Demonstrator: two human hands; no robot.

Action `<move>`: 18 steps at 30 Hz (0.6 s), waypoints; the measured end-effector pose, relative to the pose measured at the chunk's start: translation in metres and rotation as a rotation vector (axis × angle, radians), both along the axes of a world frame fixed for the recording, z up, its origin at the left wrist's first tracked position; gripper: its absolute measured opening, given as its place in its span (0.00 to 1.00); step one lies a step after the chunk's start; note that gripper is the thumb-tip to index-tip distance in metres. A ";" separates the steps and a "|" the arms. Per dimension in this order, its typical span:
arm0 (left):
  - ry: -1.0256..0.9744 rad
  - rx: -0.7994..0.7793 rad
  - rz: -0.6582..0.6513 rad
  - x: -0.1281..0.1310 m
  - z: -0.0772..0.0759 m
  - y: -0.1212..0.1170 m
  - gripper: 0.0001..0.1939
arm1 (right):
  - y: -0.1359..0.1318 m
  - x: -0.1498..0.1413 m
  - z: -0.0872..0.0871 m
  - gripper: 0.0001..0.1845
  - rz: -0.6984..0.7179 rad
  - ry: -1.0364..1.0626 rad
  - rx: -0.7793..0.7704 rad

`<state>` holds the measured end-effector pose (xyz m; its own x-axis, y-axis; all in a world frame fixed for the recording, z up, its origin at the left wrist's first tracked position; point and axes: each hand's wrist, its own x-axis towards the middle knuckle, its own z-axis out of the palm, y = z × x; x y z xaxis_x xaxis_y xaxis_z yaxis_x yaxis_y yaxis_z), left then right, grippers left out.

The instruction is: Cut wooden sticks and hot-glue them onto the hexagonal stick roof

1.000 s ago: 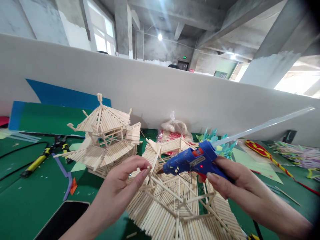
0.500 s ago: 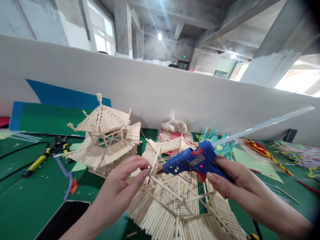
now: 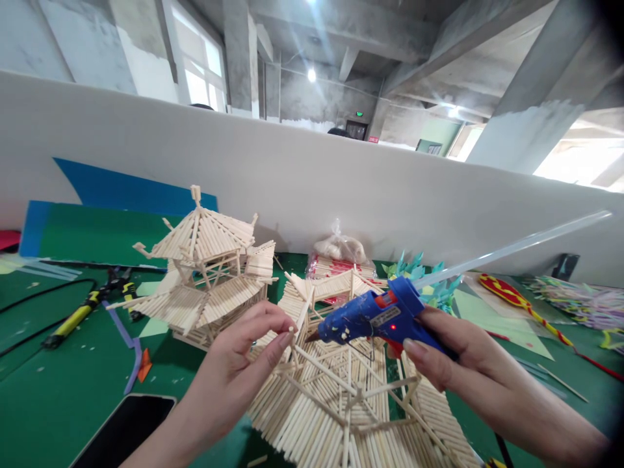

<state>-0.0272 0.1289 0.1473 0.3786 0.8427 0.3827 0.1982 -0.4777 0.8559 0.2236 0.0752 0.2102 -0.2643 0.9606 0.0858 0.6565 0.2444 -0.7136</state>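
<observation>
My right hand (image 3: 453, 364) is wrapped round a blue hot glue gun (image 3: 370, 315), its red light lit and a long clear glue stick (image 3: 526, 247) poking out of the back. The nozzle points left, close to the fingertips of my left hand (image 3: 244, 364). Between thumb and forefinger my left hand pinches a short wooden stick (image 3: 291, 331), of which only the end shows. Below both hands lies a roof-like structure of wooden sticks (image 3: 316, 416), with a frame of thin sticks on top.
Behind my left hand stands a tiered stick pavilion (image 3: 205, 240). Yellow-handled pliers (image 3: 82, 315) and a phone (image 3: 127, 429) lie at left. A plastic bag (image 3: 338, 250), teal paper leaves (image 3: 414, 273) and a red-yellow ornament (image 3: 504, 292) sit towards the back. A white partition (image 3: 292, 162) borders the table.
Hardly anything differs. The whole view has shifted very slightly; both hands, the glue gun and the pinched stick keep nearly the same positions.
</observation>
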 end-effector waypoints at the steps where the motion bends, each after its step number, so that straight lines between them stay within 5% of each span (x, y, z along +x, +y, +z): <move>1: 0.002 -0.007 -0.006 0.000 0.000 0.000 0.05 | 0.000 0.000 0.000 0.10 -0.003 -0.005 0.002; 18: 0.002 0.010 -0.005 -0.002 -0.003 0.000 0.06 | 0.001 0.000 -0.001 0.10 -0.002 0.018 0.020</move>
<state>-0.0296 0.1292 0.1443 0.3836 0.8371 0.3900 0.1971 -0.4868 0.8510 0.2238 0.0759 0.2092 -0.2610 0.9591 0.1094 0.6437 0.2574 -0.7207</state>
